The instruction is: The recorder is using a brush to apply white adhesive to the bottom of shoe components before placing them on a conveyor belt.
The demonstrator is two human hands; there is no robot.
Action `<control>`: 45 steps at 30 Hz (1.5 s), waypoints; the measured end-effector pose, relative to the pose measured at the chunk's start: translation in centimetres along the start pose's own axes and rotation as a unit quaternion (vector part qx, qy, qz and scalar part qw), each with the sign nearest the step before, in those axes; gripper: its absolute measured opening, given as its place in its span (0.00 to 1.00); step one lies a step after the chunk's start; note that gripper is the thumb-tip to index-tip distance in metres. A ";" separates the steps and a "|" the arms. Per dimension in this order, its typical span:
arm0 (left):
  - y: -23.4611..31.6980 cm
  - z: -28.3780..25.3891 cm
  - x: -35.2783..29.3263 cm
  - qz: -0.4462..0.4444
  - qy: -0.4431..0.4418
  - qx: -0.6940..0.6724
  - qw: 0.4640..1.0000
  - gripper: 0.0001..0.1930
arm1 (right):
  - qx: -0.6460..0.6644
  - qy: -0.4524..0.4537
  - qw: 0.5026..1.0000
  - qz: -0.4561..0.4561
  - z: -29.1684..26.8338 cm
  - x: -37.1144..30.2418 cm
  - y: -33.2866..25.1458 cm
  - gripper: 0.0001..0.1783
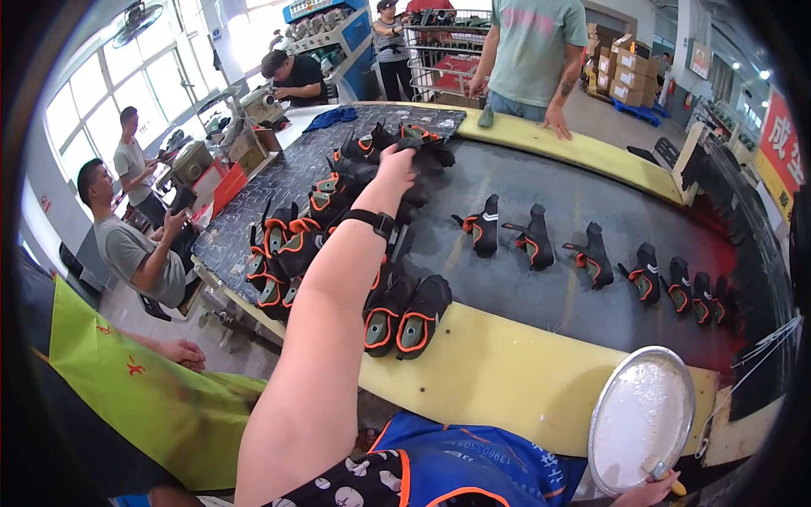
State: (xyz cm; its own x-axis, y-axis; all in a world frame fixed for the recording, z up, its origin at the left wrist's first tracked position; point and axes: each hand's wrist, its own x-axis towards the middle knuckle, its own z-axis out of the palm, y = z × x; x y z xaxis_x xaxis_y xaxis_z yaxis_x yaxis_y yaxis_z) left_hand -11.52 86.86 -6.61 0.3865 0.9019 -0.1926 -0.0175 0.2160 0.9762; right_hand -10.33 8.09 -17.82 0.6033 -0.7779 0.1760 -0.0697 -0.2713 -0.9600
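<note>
My left hand (397, 173) reaches far across the table, its fingers curled onto a black shoe upper (416, 152) at the edge of a pile. Part of that upper is hidden behind the hand. At the lower right my right hand (649, 493) shows only in part, closed on a brush (666, 478) at the lower rim of a round metal tray (596, 422). White paste coats the tray, which is tilted toward me. Two black shoes with orange-edged openings (424, 317) stand side by side near my left forearm.
Several black-and-orange shoes (594, 256) stand in a row along the dark conveyor belt (507, 313), between yellow boards (498, 363). More shoes (274, 253) are heaped at left. A person in a green shirt (541, 51) stands across; a person in a yellow-green apron (144, 380) is close at left.
</note>
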 end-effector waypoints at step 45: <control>5.0 -7.9 -7.0 0.228 0.213 0.559 0.768 0.12 | 0.003 -0.036 0.998 -0.056 0.4 -0.1 2.4 0.34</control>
State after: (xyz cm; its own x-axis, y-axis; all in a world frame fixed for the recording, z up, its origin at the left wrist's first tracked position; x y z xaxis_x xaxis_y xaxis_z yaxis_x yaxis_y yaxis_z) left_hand -21.64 84.59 -1.19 0.2352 0.8802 0.4123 0.8337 -0.4007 0.3800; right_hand -10.22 7.70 -20.22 0.6625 -0.7004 0.2655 0.0057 -0.3497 -0.9369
